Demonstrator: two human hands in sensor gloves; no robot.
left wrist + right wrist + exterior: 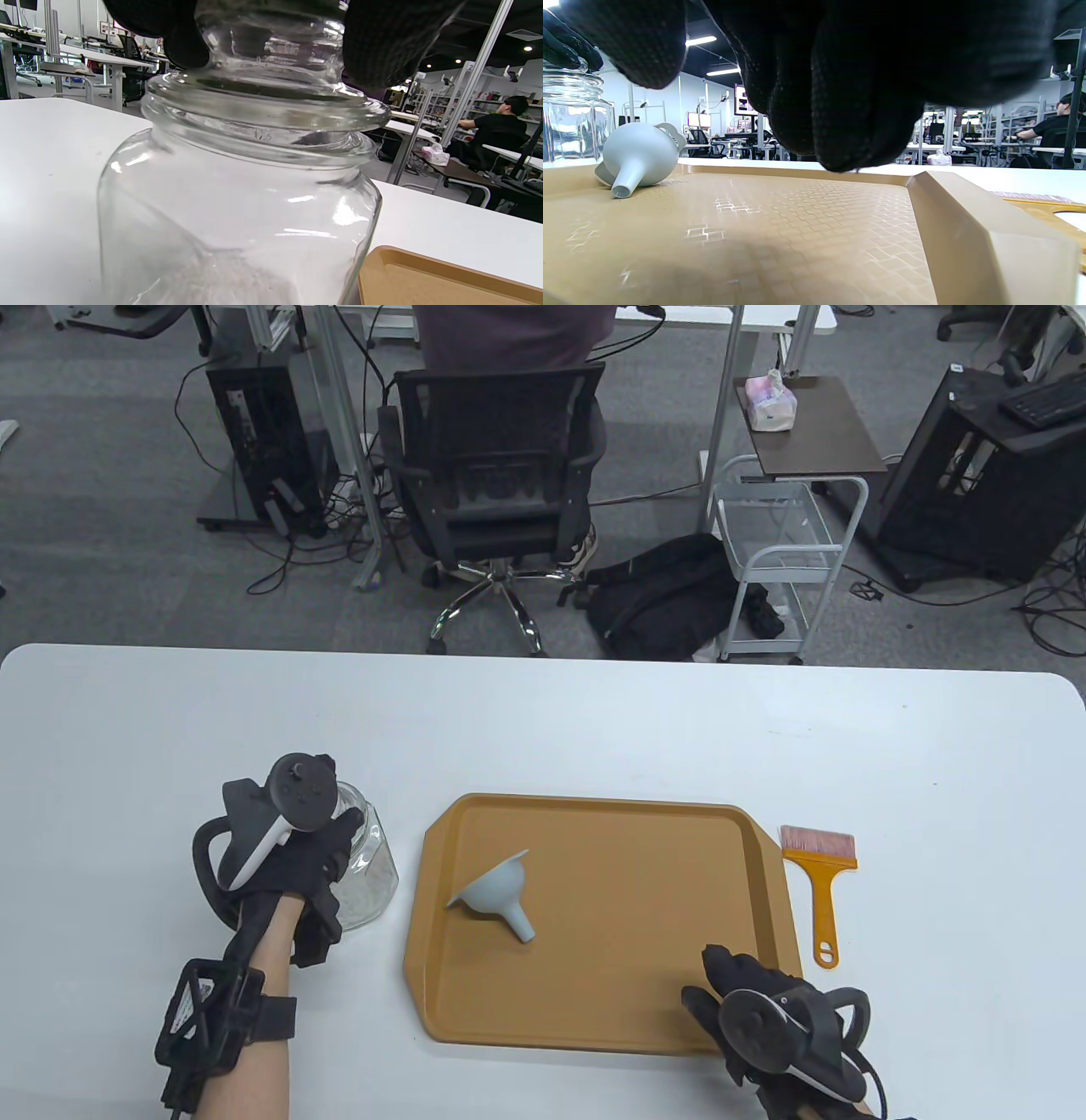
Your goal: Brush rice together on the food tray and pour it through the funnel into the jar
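A clear glass jar stands left of the brown food tray, with whitish grains at its bottom. My left hand sits on top of it. In the left wrist view its fingers curl round the knob of the glass lid, which rests on the jar. A grey funnel lies on its side on the tray's left half. My right hand hovers at the tray's near right corner, its fingers hanging loosely over the tray floor and holding nothing. I see no rice on the tray.
A brush with an orange handle and pinkish bristles lies on the white table just right of the tray. Beyond the table's far edge are an office chair with a seated person, a backpack and a white cart.
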